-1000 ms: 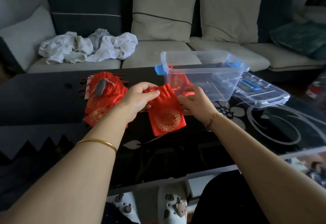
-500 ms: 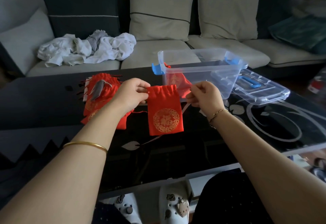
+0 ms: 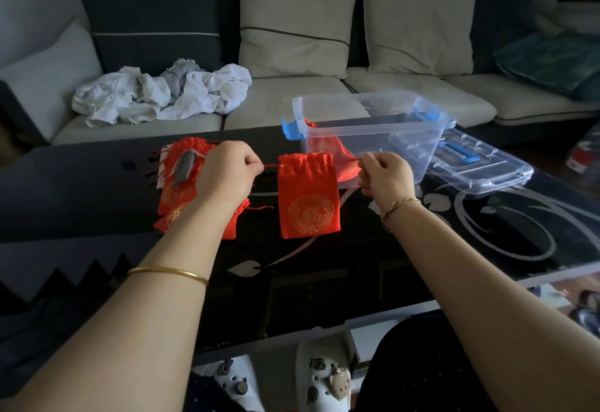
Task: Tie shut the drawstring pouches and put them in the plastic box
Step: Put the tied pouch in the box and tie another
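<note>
A red pouch (image 3: 307,195) hangs above the dark tabletop (image 3: 422,249), near the plastic box (image 3: 370,138). Left hand (image 3: 227,173) and right hand (image 3: 386,177) each pinch a drawstring; pulling evenly outward should cinch the mouth before knotting.

Red pouch (image 3: 308,197): satin, gold round emblem on the front, hangs upright, mouth gathered. Its red drawstrings are stretched out to both sides, pinched by left hand (image 3: 227,174) and right hand (image 3: 386,177). Pile of red pouches (image 3: 181,197) lies flat and overlapping on the table at left. Another pouch (image 3: 324,148) sits inside the clear plastic box (image 3: 373,138), at its left end. Box is open and upright with blue latches. Clear lid (image 3: 480,164) lies just beside it on the right.
</note>
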{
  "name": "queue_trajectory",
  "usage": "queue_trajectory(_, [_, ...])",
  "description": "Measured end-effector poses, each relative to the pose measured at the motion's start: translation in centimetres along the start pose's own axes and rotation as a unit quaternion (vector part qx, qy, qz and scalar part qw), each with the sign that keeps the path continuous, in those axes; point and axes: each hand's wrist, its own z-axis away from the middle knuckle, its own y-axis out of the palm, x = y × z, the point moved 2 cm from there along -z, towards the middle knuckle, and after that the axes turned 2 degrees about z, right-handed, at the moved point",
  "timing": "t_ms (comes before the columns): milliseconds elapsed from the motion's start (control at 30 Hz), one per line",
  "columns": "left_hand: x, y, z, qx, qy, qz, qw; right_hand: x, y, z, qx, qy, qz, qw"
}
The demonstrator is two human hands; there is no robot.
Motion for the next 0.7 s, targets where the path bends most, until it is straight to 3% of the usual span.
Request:
queue_trajectory(133, [0.5,0.0,-0.2,-0.004,-0.018,0.015,1.0,-0.2,-0.1,0.0,-0.009,0.042,-0.028,0.999])
queue_trajectory(333, [1.4,0.0,-0.4,-0.005,-0.099,0.008,0.995,-1.9,-1.4,-0.7,-0.088,0.243,-0.176,0.95])
queue_trajectory(400, [0.5,0.5,-0.5,0.01,-0.153,0.094,0.984,-1.9,-1.4,-0.7,-0.104,0.247,-0.183,0.946])
queue_trajectory(433, [0.0,0.5,-0.5,0.017,-0.197,0.192,0.961,-1.7,-1.4,-0.6,-0.107,0.24,-0.185,0.947])
queue_trajectory(500, [-1.1,0.5,-0.5,0.051,-0.249,0.424,0.869,-1.1,-1.4,-0.6,-0.098,0.218,-0.195,0.951])
queue_trajectory(567, [-2.5,0.2,-0.3,0.1,-0.228,0.569,0.784,-0.1,-1.2,-0.4,-0.079,0.181,-0.206,0.958])
queue_trajectory(633, [-3.7,0.3,-0.2,0.13,-0.194,0.615,0.753,1.5,-1.0,0.1,-0.055,0.128,-0.213,0.967])
queue_trajectory(700, [-4.7,0.4,0.0,0.154,-0.179,0.614,0.753,3.2,-0.6,0.7,-0.033,0.07,-0.201,0.977])
